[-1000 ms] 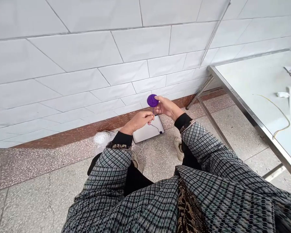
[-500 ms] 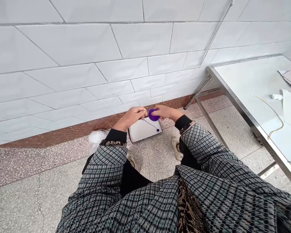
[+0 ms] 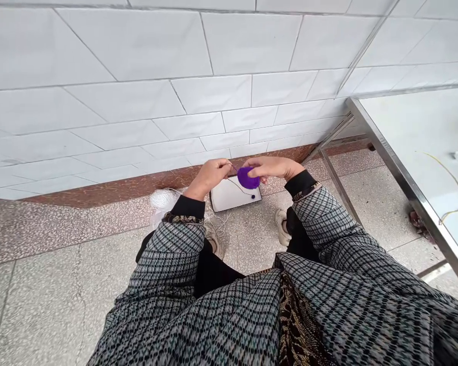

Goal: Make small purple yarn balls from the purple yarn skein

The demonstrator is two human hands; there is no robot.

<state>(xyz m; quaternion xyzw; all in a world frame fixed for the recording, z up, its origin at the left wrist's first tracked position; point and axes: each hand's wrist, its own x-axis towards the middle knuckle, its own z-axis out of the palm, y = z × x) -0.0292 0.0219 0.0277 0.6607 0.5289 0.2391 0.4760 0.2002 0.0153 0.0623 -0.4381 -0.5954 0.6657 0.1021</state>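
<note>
Gripping the round purple yarn ball [image 3: 246, 181], your right hand [image 3: 274, 168] is clamped on it by thumb and fingers; these cover part of the ball. In view, the ball overlaps the far right part of the shallow white rectangular tray [image 3: 224, 199] with dark edges. Your left hand [image 3: 209, 178], at the tray's far left corner, has its fingertips pinched together on the thin purple yarn strand [image 3: 234, 166] leading to the ball. A thin dark thread [image 3: 239, 188] crosses the tray to a small dark pellet [image 3: 253, 196]; its other end is hidden at your left fingers. Left of the tray, your sleeve [image 3: 171, 246] partly covers a white yarn bundle [image 3: 163, 197]. Right of the tray, the white-topped metal-framed table [image 3: 400, 117] is cut off. Compared with one second ago, the ball appears lower, no longer beyond the tray's far edge.
</note>
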